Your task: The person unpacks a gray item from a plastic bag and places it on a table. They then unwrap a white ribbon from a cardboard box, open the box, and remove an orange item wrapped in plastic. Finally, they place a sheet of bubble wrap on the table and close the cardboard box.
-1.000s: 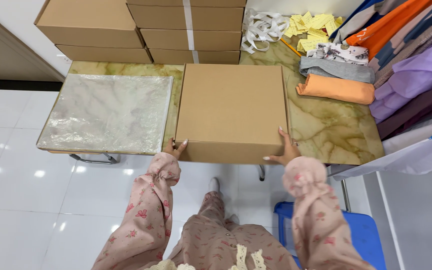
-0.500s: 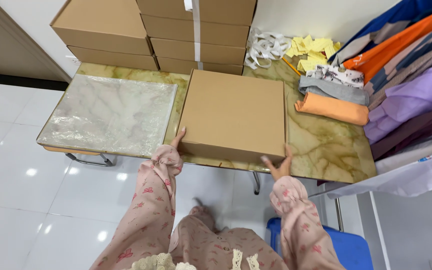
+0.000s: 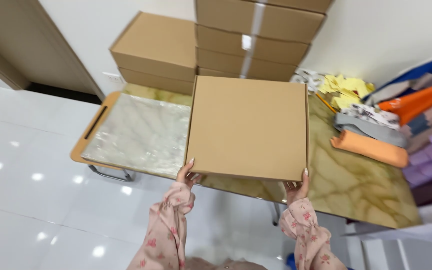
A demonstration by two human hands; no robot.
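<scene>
Hands have slid under the flat cardboard box (image 3: 248,127): left hand (image 3: 187,175) and right hand (image 3: 296,189) now curl fingers around its near corners, tilting that edge off the marble table (image 3: 361,185), ahead of stacked boxes (image 3: 256,37).

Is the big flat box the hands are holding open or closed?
Closed: the flat cardboard box shows one smooth lid, no flaps up, left hand and right hand at its near corners.
</scene>
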